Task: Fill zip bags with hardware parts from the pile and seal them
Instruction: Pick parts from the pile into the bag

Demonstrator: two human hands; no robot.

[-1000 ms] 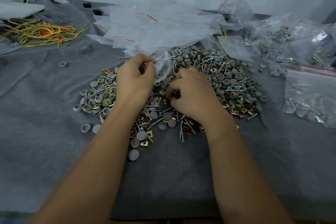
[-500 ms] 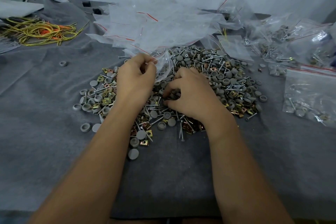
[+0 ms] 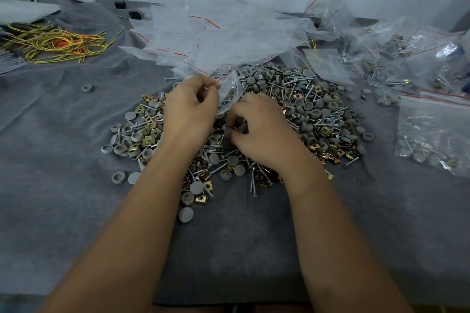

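Bag (image 3: 229, 91) film looks thin, slippery; left hand (image 3: 190, 112) pinches its red zip edge, best hold; right hand (image 3: 256, 129) curled around small parts from pile (image 3: 312, 114).

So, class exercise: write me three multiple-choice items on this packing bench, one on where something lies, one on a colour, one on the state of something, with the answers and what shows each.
1. Where does the tangle of yellow wires lie?
A. far left of the cloth
B. near right corner
C. on top of the hardware pile

2. What colour is the strip along the top of the filled bag at the right?
A. blue
B. red
C. green

3. What is the left hand doing?
A. lying flat on the cloth
B. gripping a screwdriver
C. pinching a clear zip bag

Answers:
1 A: the wires sit at the far left edge, apart from the hardware pile.
2 B: a red line runs along its top.
3 C: its fingers pinch the bag's edge above the pile, while the right hand curls into the parts.
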